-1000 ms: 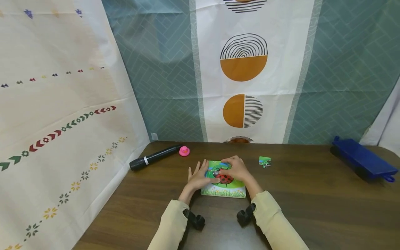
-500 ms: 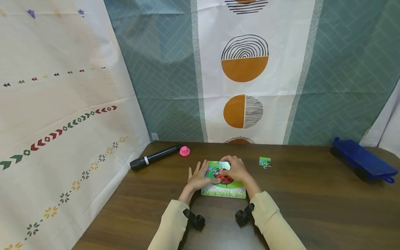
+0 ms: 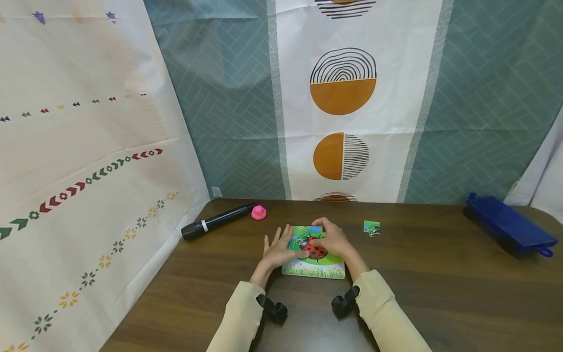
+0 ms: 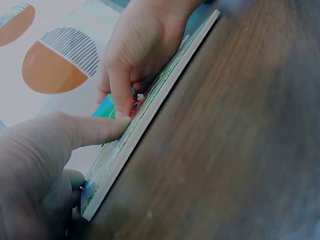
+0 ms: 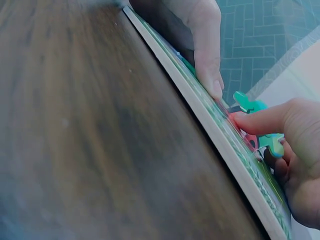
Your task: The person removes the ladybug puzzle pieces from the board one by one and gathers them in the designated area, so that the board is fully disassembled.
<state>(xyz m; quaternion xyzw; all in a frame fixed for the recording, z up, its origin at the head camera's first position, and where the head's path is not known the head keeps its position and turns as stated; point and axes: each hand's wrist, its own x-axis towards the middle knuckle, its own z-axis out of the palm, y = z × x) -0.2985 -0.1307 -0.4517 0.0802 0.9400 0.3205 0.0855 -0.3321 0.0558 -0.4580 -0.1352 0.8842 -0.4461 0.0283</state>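
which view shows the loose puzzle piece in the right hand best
The right wrist view: the teal puzzle piece stands tilted above the puzzle board, gripped by the right hand. The head view hides it under that hand. The left wrist view shows only a sliver of teal.

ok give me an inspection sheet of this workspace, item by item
surface: dark wooden table.
job's things: ladybird puzzle board flat on the table; teal puzzle piece at its top.
clutter: loose puzzle piece, black microphone, pink rubber duck, blue case.
grippers: left hand flat, steadying the board; right hand pinches the teal piece.
cables: nothing seen.
surroundings: patterned curtains behind and at left.
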